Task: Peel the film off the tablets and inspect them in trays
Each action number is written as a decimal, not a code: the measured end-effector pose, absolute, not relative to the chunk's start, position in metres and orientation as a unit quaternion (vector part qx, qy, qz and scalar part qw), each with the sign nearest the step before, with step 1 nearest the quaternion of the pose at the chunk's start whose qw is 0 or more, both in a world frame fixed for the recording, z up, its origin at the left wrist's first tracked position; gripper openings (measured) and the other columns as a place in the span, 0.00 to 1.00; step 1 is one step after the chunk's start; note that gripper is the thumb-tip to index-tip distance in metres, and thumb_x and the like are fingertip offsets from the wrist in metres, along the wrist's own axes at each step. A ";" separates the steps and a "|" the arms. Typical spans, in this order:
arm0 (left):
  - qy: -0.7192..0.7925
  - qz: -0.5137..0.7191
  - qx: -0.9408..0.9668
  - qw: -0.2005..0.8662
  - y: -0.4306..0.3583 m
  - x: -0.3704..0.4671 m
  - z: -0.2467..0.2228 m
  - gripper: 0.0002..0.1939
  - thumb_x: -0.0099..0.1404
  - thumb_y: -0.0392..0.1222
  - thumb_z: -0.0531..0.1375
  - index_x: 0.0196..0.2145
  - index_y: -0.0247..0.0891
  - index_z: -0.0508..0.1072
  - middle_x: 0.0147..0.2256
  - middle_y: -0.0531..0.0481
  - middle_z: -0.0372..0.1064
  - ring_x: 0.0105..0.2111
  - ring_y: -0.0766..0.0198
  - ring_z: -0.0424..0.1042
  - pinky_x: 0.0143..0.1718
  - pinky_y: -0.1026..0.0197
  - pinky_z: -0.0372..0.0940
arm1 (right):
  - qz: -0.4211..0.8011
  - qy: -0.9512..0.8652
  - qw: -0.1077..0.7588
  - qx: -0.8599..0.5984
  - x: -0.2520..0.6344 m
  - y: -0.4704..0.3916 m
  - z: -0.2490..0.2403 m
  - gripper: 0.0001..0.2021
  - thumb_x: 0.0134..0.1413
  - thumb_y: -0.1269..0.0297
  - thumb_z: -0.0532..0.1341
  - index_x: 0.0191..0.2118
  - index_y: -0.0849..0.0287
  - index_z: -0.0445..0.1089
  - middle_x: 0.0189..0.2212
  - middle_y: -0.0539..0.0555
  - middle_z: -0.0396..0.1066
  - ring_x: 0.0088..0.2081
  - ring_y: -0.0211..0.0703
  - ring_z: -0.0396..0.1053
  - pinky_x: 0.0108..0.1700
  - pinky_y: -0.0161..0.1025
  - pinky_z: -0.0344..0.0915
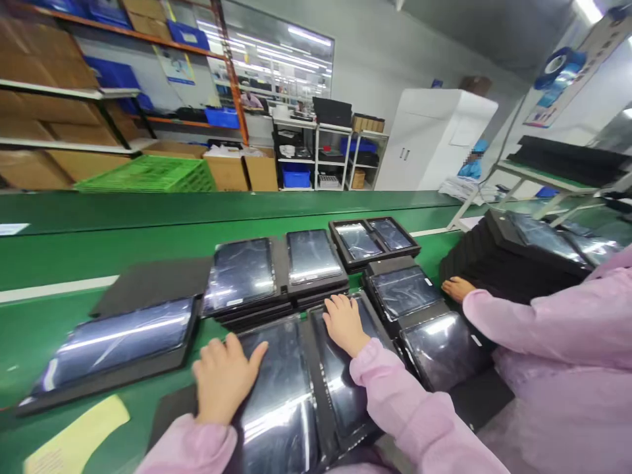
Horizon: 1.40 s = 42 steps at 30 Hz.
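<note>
Directly before me, a black foam tray point(320, 388) holds two dark glossy screen panels under clear film. My left hand point(224, 375) lies at the left edge of the left panel point(279, 388), thumb held apart over the glass. On the upper part of the right panel point(340, 375) rests my right hand point(345, 322), palm down, fingers lightly spread. Neither hand appears to grip anything. Behind this tray is a stack of foam trays with two more panels point(240, 273). To the left, a single panel point(118, 339) sits slanted on black foam.
A person in a pink sleeve stands at right, one hand point(459, 288) beside a tall stack of black trays point(508, 263). More panel trays point(375, 240) lie on the green conveyor point(79, 253). A yellow paper point(79, 434) is at front left; a green crate point(148, 172) stands behind.
</note>
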<state>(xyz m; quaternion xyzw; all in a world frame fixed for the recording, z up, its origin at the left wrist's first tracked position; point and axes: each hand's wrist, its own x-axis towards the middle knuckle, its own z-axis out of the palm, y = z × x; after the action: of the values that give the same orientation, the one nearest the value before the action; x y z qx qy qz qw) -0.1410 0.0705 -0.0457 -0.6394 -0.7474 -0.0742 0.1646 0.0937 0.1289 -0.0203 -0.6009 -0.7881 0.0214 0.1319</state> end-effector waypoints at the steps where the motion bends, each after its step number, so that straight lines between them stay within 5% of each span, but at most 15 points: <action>1: -0.758 -0.068 -0.624 0.176 0.070 -0.139 -0.042 0.38 0.64 0.60 0.41 0.44 0.18 0.68 0.38 0.24 0.65 0.43 0.32 0.64 0.38 0.41 0.61 | 0.021 -0.778 0.131 -0.614 0.109 0.135 -0.019 0.16 0.62 0.65 0.51 0.54 0.60 0.63 0.55 0.61 0.62 0.57 0.52 0.54 0.57 0.55 0.50; 4: -0.701 -0.094 -0.684 0.179 0.067 -0.120 -0.047 0.33 0.64 0.53 0.42 0.47 0.19 0.69 0.47 0.21 0.62 0.53 0.30 0.56 0.44 0.35 0.57 | 0.037 -0.764 0.121 -0.633 0.152 0.155 -0.018 0.14 0.61 0.66 0.53 0.50 0.57 0.67 0.50 0.58 0.67 0.52 0.50 0.60 0.51 0.49 0.58; 9: -0.506 -0.140 -0.850 0.038 0.038 -0.053 -0.076 0.23 0.62 0.45 0.50 0.51 0.35 0.70 0.57 0.39 0.61 0.58 0.43 0.56 0.53 0.39 0.57 | 0.095 -0.773 0.128 -0.614 0.184 0.183 -0.024 0.10 0.59 0.64 0.58 0.46 0.58 0.70 0.46 0.54 0.68 0.49 0.46 0.63 0.49 0.46 0.61; 21: -0.540 -0.228 -0.808 -0.061 0.027 -0.026 -0.073 0.23 0.61 0.42 0.56 0.54 0.39 0.66 0.52 0.40 0.67 0.53 0.51 0.66 0.56 0.44 0.56 | 0.150 -0.804 0.198 -0.541 0.188 0.196 -0.024 0.06 0.57 0.71 0.58 0.32 0.63 0.72 0.39 0.58 0.71 0.46 0.49 0.62 0.49 0.49 0.58; 26: -0.633 -0.313 -0.668 -0.232 0.032 -0.028 -0.066 0.38 0.64 0.43 0.52 0.65 0.36 0.36 0.45 0.43 0.73 0.51 0.54 0.68 0.52 0.43 0.61 | 0.213 -0.870 0.176 -0.409 0.194 0.118 0.010 0.05 0.55 0.72 0.60 0.29 0.59 0.70 0.33 0.51 0.74 0.39 0.41 0.67 0.47 0.40 0.61; 28: -0.612 -0.316 -0.661 -0.299 0.029 -0.035 -0.063 0.32 0.64 0.46 0.53 0.63 0.41 0.48 0.45 0.45 0.73 0.51 0.54 0.68 0.57 0.40 0.54 | 0.300 -0.903 0.176 -0.252 0.209 0.080 0.026 0.04 0.55 0.69 0.60 0.29 0.58 0.69 0.32 0.49 0.75 0.37 0.37 0.69 0.44 0.35 0.63; 31: -0.511 -0.267 -0.724 -0.378 0.019 -0.048 -0.058 0.10 0.63 0.45 0.55 0.39 0.47 0.74 0.39 0.51 0.76 0.47 0.55 0.71 0.62 0.36 0.35 | 0.438 -0.856 0.238 -0.135 0.238 0.044 0.035 0.12 0.62 0.62 0.53 0.31 0.59 0.69 0.34 0.52 0.75 0.38 0.37 0.72 0.47 0.36 0.66; 33: -0.476 -0.268 -0.721 -0.426 0.014 -0.057 -0.056 0.09 0.62 0.45 0.56 0.30 0.46 0.75 0.33 0.51 0.77 0.43 0.54 0.73 0.62 0.35 0.31 | 0.419 -0.826 0.299 -0.228 0.256 0.036 0.024 0.11 0.64 0.64 0.50 0.39 0.59 0.69 0.38 0.56 0.75 0.43 0.38 0.71 0.49 0.38 0.66; 36: -0.503 -0.304 -0.641 -0.493 0.012 -0.067 -0.059 0.08 0.61 0.47 0.57 0.31 0.42 0.74 0.35 0.47 0.77 0.47 0.49 0.71 0.61 0.35 0.37 | 0.253 -0.854 0.284 -0.354 0.274 0.031 -0.010 0.15 0.59 0.75 0.49 0.47 0.59 0.69 0.45 0.57 0.73 0.53 0.46 0.64 0.54 0.49 0.63; 38: -0.536 -0.327 -0.592 -0.504 0.018 -0.068 -0.062 0.16 0.61 0.49 0.57 0.45 0.41 0.69 0.40 0.42 0.75 0.51 0.48 0.67 0.60 0.35 0.42 | 0.199 -0.897 0.229 -0.323 0.275 0.026 -0.031 0.19 0.55 0.79 0.49 0.47 0.58 0.69 0.46 0.55 0.72 0.56 0.49 0.61 0.58 0.56 0.57; 40: -0.562 -0.340 -0.589 -0.472 0.027 -0.063 -0.063 0.32 0.62 0.49 0.55 0.60 0.38 0.51 0.44 0.40 0.73 0.54 0.49 0.65 0.60 0.37 0.45 | 0.210 -0.913 0.212 -0.277 0.270 0.021 -0.043 0.22 0.53 0.81 0.47 0.50 0.60 0.67 0.47 0.54 0.72 0.55 0.44 0.63 0.62 0.54 0.52; 42: -0.566 -0.328 -0.640 -0.402 0.039 -0.054 -0.060 0.40 0.64 0.47 0.52 0.64 0.34 0.32 0.46 0.39 0.72 0.55 0.53 0.63 0.60 0.39 0.46 | 0.232 -0.918 0.210 -0.243 0.262 0.019 -0.045 0.25 0.52 0.82 0.45 0.54 0.62 0.63 0.49 0.55 0.70 0.54 0.37 0.64 0.63 0.47 0.52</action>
<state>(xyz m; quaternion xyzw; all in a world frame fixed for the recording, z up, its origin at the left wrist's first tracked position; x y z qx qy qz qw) -0.0539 0.0395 -0.0602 -0.6400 -0.5664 -0.3282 -0.4023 0.2623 0.0191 -0.0448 -0.2433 -0.9180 0.2322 0.2102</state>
